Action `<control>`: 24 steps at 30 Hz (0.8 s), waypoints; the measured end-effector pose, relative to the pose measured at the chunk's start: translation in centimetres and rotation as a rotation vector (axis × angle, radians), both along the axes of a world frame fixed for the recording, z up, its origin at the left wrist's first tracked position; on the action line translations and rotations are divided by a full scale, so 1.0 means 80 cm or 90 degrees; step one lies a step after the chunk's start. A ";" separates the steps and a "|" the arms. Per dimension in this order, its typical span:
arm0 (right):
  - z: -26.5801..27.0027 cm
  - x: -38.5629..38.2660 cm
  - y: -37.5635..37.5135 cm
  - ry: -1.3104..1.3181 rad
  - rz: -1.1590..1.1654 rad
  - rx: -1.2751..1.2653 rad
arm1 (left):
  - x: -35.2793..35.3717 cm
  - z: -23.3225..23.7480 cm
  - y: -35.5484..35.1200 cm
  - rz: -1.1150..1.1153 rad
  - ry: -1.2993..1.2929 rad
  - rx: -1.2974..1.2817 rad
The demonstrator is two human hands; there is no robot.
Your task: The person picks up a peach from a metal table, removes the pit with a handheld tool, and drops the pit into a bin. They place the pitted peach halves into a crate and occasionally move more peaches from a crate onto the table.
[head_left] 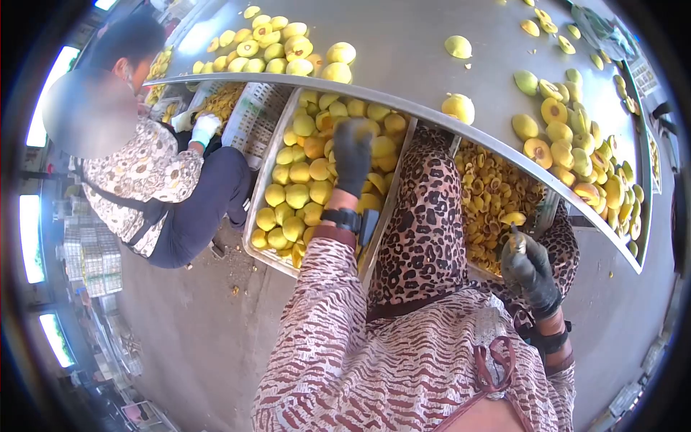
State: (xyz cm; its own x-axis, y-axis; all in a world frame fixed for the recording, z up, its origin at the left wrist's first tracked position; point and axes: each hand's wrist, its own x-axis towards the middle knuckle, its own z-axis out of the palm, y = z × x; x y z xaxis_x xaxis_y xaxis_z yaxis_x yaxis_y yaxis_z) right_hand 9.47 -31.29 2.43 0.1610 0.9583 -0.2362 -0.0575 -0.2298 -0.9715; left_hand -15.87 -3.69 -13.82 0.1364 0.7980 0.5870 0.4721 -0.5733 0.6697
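My left hand, in a dark glove, reaches over a white crate full of whole yellow peaches. Its fingers are down among the fruit at the crate's far side, and whether they grip a peach is hidden. My right hand, also gloved, is closed around a small hand tool whose thin tip points up and away from me. Just beyond that tip is a yellow peach piece, above a container of cut peach scraps beneath the table edge.
A metal table spans the far side, its edge above both containers. Halved peaches are heaped on its right, more peaches on its left. A co-worker in white gloves sits at left beside a white basket.
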 end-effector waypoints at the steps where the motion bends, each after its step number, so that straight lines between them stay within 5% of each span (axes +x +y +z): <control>1: -0.007 0.006 -0.003 -0.029 0.035 -0.003 | -0.001 -0.032 -0.020 0.017 0.163 0.025; 3: -0.005 0.013 -0.007 -0.016 0.034 -0.040 | -0.013 -0.035 -0.065 -0.007 0.443 -0.021; 7: -0.010 0.017 0.000 0.019 0.008 -0.066 | -0.024 -0.033 -0.076 0.009 0.396 -0.040; 10: -0.003 0.026 0.008 -0.016 0.043 -0.121 | -0.021 -0.034 -0.057 -0.057 0.294 -0.136; 12: -0.008 0.032 0.007 -0.089 0.108 -0.110 | -0.022 -0.024 -0.048 -0.114 -0.076 -0.282; 14: -0.020 0.027 -0.004 -0.174 0.053 -0.086 | -0.021 -0.014 -0.036 -0.033 -0.052 -0.273; 16: -0.036 0.037 -0.007 -0.262 0.059 -0.062 | -0.014 -0.016 -0.019 0.074 0.229 -0.080; 20: -0.025 0.045 0.008 -0.204 0.120 -0.144 | 0.028 -0.017 -0.013 0.050 0.385 -0.040; 22: -0.023 0.048 0.009 -0.316 0.163 -0.135 | 0.026 -0.037 -0.009 0.090 0.459 0.044; 24: -0.053 0.044 0.012 -0.220 0.119 -0.059 | 0.034 -0.027 -0.034 0.007 0.503 -0.059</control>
